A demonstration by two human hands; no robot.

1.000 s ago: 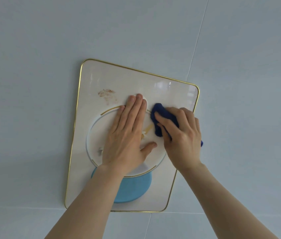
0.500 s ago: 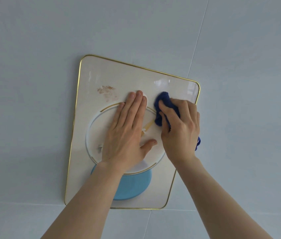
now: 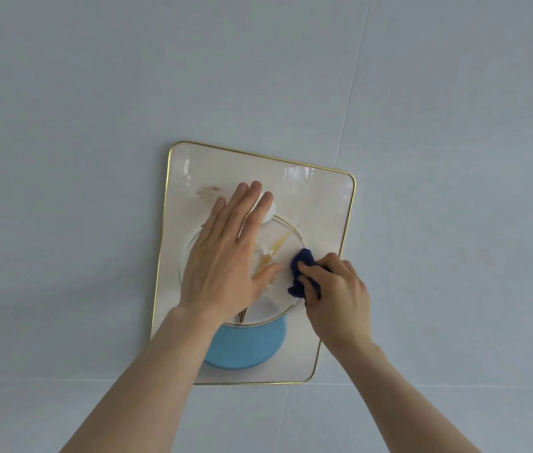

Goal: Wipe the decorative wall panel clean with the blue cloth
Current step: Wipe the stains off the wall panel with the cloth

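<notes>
The decorative wall panel (image 3: 317,197) is white with a thin gold rim, a gold-edged white circle and a light blue disc (image 3: 252,344) low down. It hangs on a pale grey wall. My left hand (image 3: 225,256) lies flat on the panel's middle, fingers spread and pointing up. My right hand (image 3: 337,295) is closed around the bunched dark blue cloth (image 3: 302,273) and presses it against the right part of the white circle. A brownish smudge (image 3: 208,191) sits on the panel's upper left, just left of my left fingertips.
The pale grey wall (image 3: 95,158) surrounds the panel on every side, with thin seams (image 3: 351,103) running through it. No other objects are in view.
My right hand has slid the cloth down from the panel's upper right to the right side of the circle. My left hand stays flat on the panel. The view has shifted.
</notes>
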